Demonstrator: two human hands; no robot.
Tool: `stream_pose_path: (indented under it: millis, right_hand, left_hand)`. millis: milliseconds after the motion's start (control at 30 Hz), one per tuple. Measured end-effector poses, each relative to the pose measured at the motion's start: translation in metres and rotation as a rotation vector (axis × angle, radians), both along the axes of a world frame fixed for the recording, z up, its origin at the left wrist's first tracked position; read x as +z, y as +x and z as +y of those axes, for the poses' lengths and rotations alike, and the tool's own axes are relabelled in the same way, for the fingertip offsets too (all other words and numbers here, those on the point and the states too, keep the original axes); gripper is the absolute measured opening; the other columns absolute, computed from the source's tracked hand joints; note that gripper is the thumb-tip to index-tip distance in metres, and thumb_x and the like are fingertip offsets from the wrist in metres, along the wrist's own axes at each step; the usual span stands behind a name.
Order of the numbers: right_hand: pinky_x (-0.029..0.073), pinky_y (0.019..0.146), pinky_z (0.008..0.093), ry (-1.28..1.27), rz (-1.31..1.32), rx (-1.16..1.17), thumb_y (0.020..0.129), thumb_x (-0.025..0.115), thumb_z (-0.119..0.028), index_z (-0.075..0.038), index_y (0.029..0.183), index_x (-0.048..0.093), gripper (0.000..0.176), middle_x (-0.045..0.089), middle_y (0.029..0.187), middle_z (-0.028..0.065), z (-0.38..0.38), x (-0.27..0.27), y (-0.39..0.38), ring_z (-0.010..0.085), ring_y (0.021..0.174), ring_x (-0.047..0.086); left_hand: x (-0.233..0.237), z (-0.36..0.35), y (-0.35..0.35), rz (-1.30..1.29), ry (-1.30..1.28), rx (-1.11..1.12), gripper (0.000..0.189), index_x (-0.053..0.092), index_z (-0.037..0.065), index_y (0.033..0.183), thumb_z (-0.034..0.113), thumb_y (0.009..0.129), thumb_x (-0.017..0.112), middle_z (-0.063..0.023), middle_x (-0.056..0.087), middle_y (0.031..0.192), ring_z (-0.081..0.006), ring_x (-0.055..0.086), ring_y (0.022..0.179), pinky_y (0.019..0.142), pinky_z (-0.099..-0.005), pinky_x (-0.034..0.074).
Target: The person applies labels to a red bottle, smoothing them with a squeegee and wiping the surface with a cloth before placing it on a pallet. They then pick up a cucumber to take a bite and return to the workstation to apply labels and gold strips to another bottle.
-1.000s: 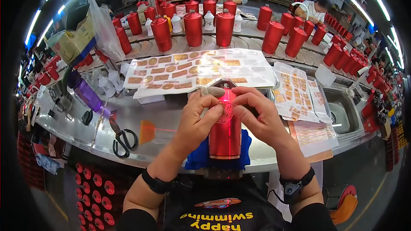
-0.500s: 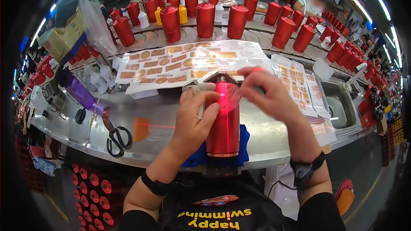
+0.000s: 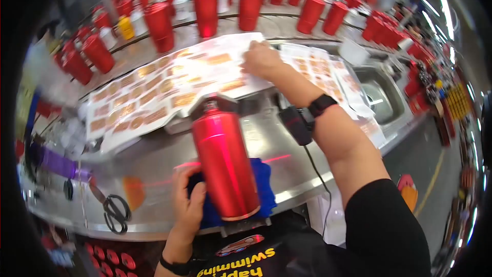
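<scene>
A red metallic bottle [image 3: 225,161] lies in a holder above a blue cloth [image 3: 264,187], its neck pointing away from me. Beside the bottle's lower left side is my left hand [image 3: 188,202], thumb and fingers apart, close to the cloth. My right hand [image 3: 261,60] is at the upper right part of a large sheet of gold and red stickers [image 3: 171,84], its fingers bent and pressed together. Blur and the hand itself hide what is between those fingertips. A red laser line crosses the bottle and the metal table.
Rows of red bottles [image 3: 206,13] stand on a curved conveyor behind the sheet. More sticker sheets [image 3: 320,74] and a sink [image 3: 376,95] are at right. A black device [image 3: 296,125] with a cable stands right of the bottle. Scissors [image 3: 117,213] and a purple bottle [image 3: 59,163] are at left.
My right hand has moved from the bottle's neck out to the sticker sheet. My left hand has dropped from the neck to the bottle's lower left side. The view has turned and shifted.
</scene>
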State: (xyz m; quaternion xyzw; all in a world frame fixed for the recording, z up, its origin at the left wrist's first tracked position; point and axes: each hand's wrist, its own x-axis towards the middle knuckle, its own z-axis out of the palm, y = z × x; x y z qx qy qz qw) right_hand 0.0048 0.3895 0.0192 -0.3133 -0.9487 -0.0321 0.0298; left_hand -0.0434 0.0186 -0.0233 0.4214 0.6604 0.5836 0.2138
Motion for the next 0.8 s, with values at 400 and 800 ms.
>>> stream_pose_path:
  millis: [400,800]
  right_hand:
    - [0.046,0.098,0.0441,0.04,0.078,-0.44,0.087,0.051,-0.006,-0.017,0.116,0.069,0.036,0.058,0.121,0.0109,0.074,0.001,0.231,0.0326,0.118,0.052]
    - [0.047,0.092,0.0556,0.058,-0.101,-0.871,0.081,0.068,-0.039,-0.009,0.108,0.071,0.04,0.057,0.124,0.0137,0.145,-0.018,0.319,0.0363,0.121,0.049]
  left_hand:
    - [-0.016,-0.001,-0.001,0.25,-0.041,-0.039,0.064,0.058,-0.003,0.107,0.056,0.099,0.034,-0.0177,0.058,0.107,-0.0322,0.051,0.103,0.1,-0.0439,0.032]
    - [-0.013,0.007,0.0,0.317,-0.127,0.01,0.074,0.058,-0.006,0.115,0.059,0.1,0.026,-0.0218,0.061,0.112,-0.0376,0.053,0.109,0.107,-0.0479,0.027]
